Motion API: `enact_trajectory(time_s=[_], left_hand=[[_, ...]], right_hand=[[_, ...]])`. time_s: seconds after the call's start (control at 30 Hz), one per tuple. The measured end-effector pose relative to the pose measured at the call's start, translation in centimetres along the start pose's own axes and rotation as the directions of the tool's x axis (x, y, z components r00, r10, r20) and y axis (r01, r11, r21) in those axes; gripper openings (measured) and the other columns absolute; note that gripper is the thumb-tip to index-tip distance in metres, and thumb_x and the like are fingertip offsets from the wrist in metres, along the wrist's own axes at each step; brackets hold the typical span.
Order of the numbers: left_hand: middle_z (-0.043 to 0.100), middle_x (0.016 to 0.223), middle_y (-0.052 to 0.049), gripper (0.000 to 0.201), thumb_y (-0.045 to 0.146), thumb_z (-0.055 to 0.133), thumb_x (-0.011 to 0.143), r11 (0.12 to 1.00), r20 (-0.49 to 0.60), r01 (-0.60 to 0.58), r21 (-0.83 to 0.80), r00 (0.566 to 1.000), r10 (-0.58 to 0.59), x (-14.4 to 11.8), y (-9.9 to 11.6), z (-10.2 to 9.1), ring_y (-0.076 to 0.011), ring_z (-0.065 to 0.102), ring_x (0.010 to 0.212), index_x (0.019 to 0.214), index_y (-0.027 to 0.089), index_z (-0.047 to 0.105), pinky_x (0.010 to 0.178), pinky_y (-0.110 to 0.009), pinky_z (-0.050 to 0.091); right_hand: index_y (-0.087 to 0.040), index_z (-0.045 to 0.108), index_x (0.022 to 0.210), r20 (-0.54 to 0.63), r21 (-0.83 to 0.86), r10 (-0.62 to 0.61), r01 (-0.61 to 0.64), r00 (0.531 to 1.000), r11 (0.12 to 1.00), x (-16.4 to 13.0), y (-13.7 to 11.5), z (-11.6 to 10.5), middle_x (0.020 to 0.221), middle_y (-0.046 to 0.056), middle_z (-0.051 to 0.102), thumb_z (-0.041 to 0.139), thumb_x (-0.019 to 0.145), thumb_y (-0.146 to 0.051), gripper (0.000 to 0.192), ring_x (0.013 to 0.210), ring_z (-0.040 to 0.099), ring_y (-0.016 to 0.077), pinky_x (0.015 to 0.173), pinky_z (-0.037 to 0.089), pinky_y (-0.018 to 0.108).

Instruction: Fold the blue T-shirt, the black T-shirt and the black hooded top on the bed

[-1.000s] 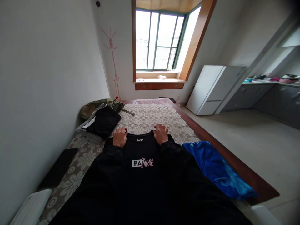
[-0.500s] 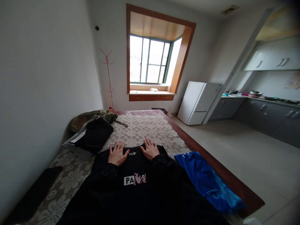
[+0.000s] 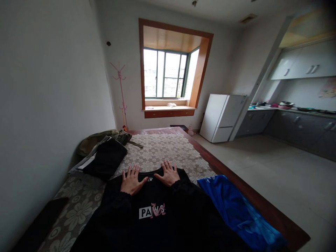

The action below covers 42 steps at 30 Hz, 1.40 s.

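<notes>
Laid the left hand (image 3: 132, 181) flat on the black T-shirt (image 3: 157, 196), just left of the collar, fingers splayed and released, gripping nothing. Matched it with the right hand (image 3: 169, 174) on the other side of the neckline, palm down, fingers loose and fanned out, fingertips reaching the collar edge. Had the shirt lying print-up on the flowered bed cover (image 3: 162, 150), collar pointing toward the window, lower half hidden under the dark sleeves. Kept a blue garment (image 3: 236, 213) just beside it on the right, near the wooden bed edge (image 3: 236, 182), and a pile of dark clothes (image 3: 106, 159) near it on the left.

Risked bunching the neckline, judging by the open palms: uneven pressure, or a sideways slide, could have dragged the thin fabric into creases. Risked shifting the cover beneath too, if pushed hard. Could also have nudged the blue garment toward the edge with a wide sweep of the right sleeve.
</notes>
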State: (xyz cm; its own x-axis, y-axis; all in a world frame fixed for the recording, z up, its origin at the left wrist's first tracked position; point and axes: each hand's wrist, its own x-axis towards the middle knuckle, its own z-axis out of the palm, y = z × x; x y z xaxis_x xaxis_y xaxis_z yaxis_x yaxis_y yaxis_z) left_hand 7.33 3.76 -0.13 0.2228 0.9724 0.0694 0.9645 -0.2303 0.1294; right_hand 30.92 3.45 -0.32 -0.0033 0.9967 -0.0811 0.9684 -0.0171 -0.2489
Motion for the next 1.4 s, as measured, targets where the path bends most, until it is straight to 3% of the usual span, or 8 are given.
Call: enact_trajectory(time_s=[0.4,0.7,0.83,1.0,1.1,1.27,1.4], left_hand=[[0.027,0.168,-0.013,0.083,0.071,0.028,0.095,1.000,-0.009,-0.002,0.019,1.000,0.002,0.4,-0.2,0.7,-0.0362,0.018,0.156,0.159,0.019,0.037,0.123,-0.063,0.010],[0.030,0.167,-0.014,0.084,0.072,0.027,0.095,1.000,-0.024,-0.014,-0.001,1.000,0.014,0.4,-0.5,0.9,-0.0369,0.017,0.156,0.157,0.018,0.040,0.122,-0.064,0.014],[0.027,0.168,-0.015,0.081,0.069,0.026,0.097,0.999,-0.061,-0.020,-0.033,0.998,0.018,0.0,0.1,0.0,-0.0379,0.020,0.155,0.157,0.016,0.040,0.122,-0.066,0.015],[0.028,0.168,-0.012,0.068,0.054,0.025,0.103,0.998,-0.180,-0.020,-0.061,0.984,0.009,-3.3,0.4,-2.5,-0.0330,0.018,0.157,0.155,0.015,0.042,0.124,-0.061,0.013],[0.031,0.167,-0.010,0.069,0.056,0.026,0.102,0.998,-0.145,-0.019,-0.058,0.989,0.011,-6.8,-1.2,-2.7,-0.0322,0.019,0.156,0.156,0.016,0.042,0.125,-0.060,0.015],[0.025,0.169,-0.010,0.071,0.057,0.027,0.100,0.999,-0.036,0.050,0.007,0.998,-0.049,-10.9,-3.9,-0.8,-0.0348,0.020,0.156,0.158,0.018,0.038,0.123,-0.060,0.018],[0.028,0.168,-0.010,0.068,0.053,0.026,0.101,0.996,-0.002,0.078,0.038,0.997,-0.078,-11.7,-3.2,-1.5,-0.0340,0.021,0.156,0.159,0.020,0.037,0.124,-0.059,0.017]], right_hand=[[-0.019,0.015,0.165,-0.016,0.013,-0.004,0.004,1.000,1.000,0.0,0.0,0.0,0.172,0.009,0.013,0.026,0.088,-0.084,0.101,0.159,0.003,0.0288,0.124,-0.008,0.053],[-0.019,0.016,0.165,-0.033,0.037,-0.017,0.018,0.999,0.999,0.2,0.3,0.4,0.172,0.007,0.006,0.024,0.089,-0.083,0.100,0.159,0.003,0.0283,0.125,-0.007,0.050],[-0.018,0.014,0.165,-0.010,0.048,-0.034,0.035,0.999,0.998,-0.2,-0.2,-0.5,0.172,0.010,0.008,0.029,0.089,-0.082,0.101,0.159,0.001,0.0281,0.125,-0.008,0.049],[-0.018,0.011,0.165,-0.100,0.064,-0.085,0.091,0.991,0.994,-4.5,-0.1,-2.8,0.173,0.006,0.000,0.026,0.096,-0.073,0.090,0.159,-0.005,0.0247,0.125,-0.008,0.049],[-0.018,0.017,0.165,-0.176,0.033,-0.080,0.087,0.981,0.996,-8.7,1.4,-2.8,0.172,0.006,0.006,0.023,0.099,-0.067,0.082,0.159,-0.001,0.0244,0.126,-0.005,0.047],[-0.021,0.026,0.163,-0.076,-0.019,-0.055,0.054,0.996,0.998,-13.7,4.0,0.2,0.171,0.005,0.014,0.027,0.099,-0.063,0.077,0.159,0.006,0.0288,0.126,0.001,0.049],[-0.021,0.024,0.163,-0.022,-0.026,-0.017,0.017,1.000,1.000,-15.2,3.2,0.0,0.171,0.006,0.015,0.028,0.100,-0.057,0.073,0.159,0.007,0.0258,0.126,0.001,0.047]])
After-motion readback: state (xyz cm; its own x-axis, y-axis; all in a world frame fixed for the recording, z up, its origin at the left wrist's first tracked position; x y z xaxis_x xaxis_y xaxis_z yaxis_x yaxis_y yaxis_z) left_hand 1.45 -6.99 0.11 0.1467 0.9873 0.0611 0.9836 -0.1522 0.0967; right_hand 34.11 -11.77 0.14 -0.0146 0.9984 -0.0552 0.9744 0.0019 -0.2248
